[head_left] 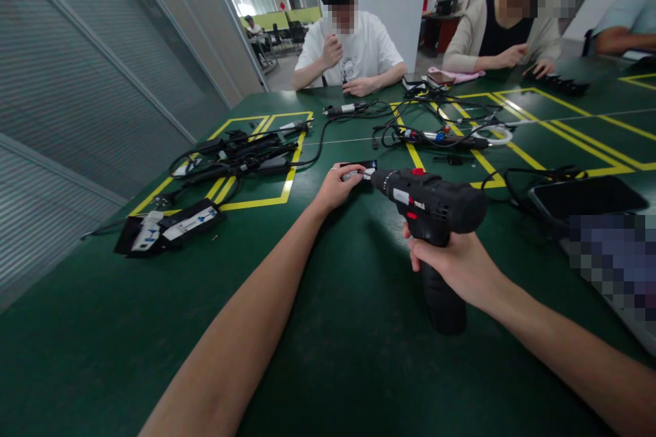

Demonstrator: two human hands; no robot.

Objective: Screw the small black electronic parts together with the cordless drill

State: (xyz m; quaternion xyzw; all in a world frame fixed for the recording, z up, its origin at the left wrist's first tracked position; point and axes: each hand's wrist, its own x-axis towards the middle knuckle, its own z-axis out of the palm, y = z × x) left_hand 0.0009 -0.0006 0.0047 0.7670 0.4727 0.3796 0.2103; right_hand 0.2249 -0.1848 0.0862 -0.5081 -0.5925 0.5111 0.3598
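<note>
My right hand (456,263) is wrapped round the grip of a black cordless drill (435,201) with red switches. The drill's nose points left and away from me, its tip close to my left hand (335,188). The fingers of that hand are closed on a small black piece (372,164) lying low at the table, with a silvery part showing beside the fingertips. Whether the drill's bit touches the piece, I cannot tell.
On the green table, yellow tape (256,205) marks areas. Black cables and tools (240,153) are heaped left, a black pouch (169,227) before them. More cables (435,136) lie ahead. A phone (587,196) rests at right. People (353,48) sit opposite.
</note>
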